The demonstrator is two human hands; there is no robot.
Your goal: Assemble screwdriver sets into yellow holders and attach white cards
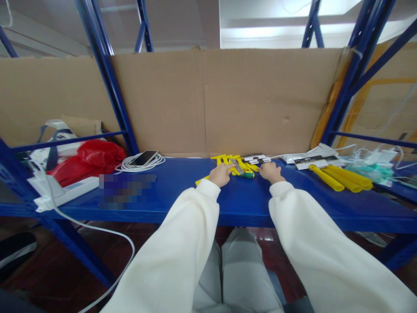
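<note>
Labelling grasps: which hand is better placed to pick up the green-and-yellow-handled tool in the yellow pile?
Probably left. The left hand already rests against the green-and-yellow-handled tool; the right hand sits nearer the black-and-white packaging cards.

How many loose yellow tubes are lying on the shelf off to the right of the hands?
3 yellow tubes lie side by side on the blue shelf, right of the right hand, below a black-and-white card. More may be hidden underneath them.

Bright overhead light, sharp centre, wide-angle bending at edges, one pixelated patch.
</note>
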